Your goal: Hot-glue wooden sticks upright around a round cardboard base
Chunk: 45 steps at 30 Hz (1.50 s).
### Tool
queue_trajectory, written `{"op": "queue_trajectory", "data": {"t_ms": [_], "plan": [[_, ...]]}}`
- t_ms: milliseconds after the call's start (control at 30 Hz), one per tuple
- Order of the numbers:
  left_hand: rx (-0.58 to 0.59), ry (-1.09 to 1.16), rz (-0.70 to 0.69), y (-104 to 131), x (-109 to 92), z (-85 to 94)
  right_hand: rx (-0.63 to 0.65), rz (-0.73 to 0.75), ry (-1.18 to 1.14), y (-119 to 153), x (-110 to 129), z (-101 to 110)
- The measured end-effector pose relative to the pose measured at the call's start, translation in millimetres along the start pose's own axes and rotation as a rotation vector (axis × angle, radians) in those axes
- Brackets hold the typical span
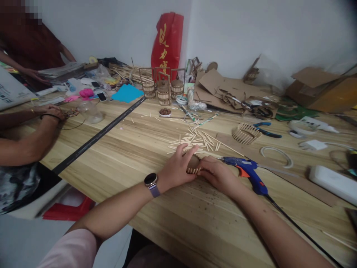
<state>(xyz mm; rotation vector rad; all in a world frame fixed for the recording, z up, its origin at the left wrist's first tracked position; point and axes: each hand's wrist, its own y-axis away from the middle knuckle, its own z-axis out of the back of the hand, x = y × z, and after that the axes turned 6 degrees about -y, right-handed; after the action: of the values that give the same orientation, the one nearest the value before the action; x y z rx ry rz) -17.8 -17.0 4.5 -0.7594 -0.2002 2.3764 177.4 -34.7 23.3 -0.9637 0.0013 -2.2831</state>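
Observation:
Between my two hands on the wooden table is a round brown disc [193, 162] with short wooden sticks standing along its near edge. My left hand [178, 167], with a watch [151, 180] on the wrist, curves around the disc's left side, thumb at the near rim and fingers over the far side. The fingers of my right hand [214, 172] are pinched together at the right edge; a stick at the fingertips is too small to make out. Just beyond lie many loose sticks [195, 138]. A blue glue gun [248, 169] rests right of my right hand.
A stick ring [247, 134] and blue-handled pliers [269, 130] lie at the right, near a white power strip [333, 184]. Small lantern-like baskets [164, 93] stand at the back before a red bag [168, 44]. Another person's hands [51, 111] are at the left.

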Motion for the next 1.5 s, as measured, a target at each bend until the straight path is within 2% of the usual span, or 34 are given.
{"op": "queue_trajectory", "data": {"t_ms": [667, 900, 1000, 1100, 1200, 1267, 1300, 1367, 1433, 1500], "plan": [[-0.001, -0.002, -0.015, -1.5, -0.6, 2.3, 0.003, 0.024, 0.003, 0.7, -4.1, 0.1], [0.010, 0.043, -0.017, -2.1, 0.4, 3.3, 0.011, -0.024, 0.042, 2.4, -3.7, 2.5], [0.026, 0.078, -0.019, -2.0, 2.2, 5.8, -0.046, -0.103, 0.091, 7.6, 2.9, 17.5], [0.048, 0.109, -0.028, -2.6, 4.8, 9.5, -0.154, -0.214, 0.168, 23.3, 5.2, 41.4], [0.050, 0.123, -0.021, -3.7, 6.0, 12.7, -0.225, -0.335, 0.311, 50.3, -3.7, 64.4], [0.040, 0.119, 0.015, -3.8, 4.8, 13.4, -0.253, -0.490, 0.402, 69.7, -13.8, 73.9], [0.030, 0.112, 0.036, -3.6, 3.6, 13.1, -0.267, -0.587, 0.420, 78.2, -18.9, 76.2], [-0.001, 0.095, 0.064, -2.5, 0.3, 11.2, -0.215, -0.703, 0.386, 90.7, -28.1, 75.8], [-0.037, 0.085, 0.069, -0.9, -3.3, 8.2, -0.168, -0.720, 0.352, 96.9, -35.4, 70.7], [-0.064, 0.082, 0.063, 0.8, -6.2, 4.9, -0.181, -0.702, 0.356, 98.7, -41.4, 64.5]]}}
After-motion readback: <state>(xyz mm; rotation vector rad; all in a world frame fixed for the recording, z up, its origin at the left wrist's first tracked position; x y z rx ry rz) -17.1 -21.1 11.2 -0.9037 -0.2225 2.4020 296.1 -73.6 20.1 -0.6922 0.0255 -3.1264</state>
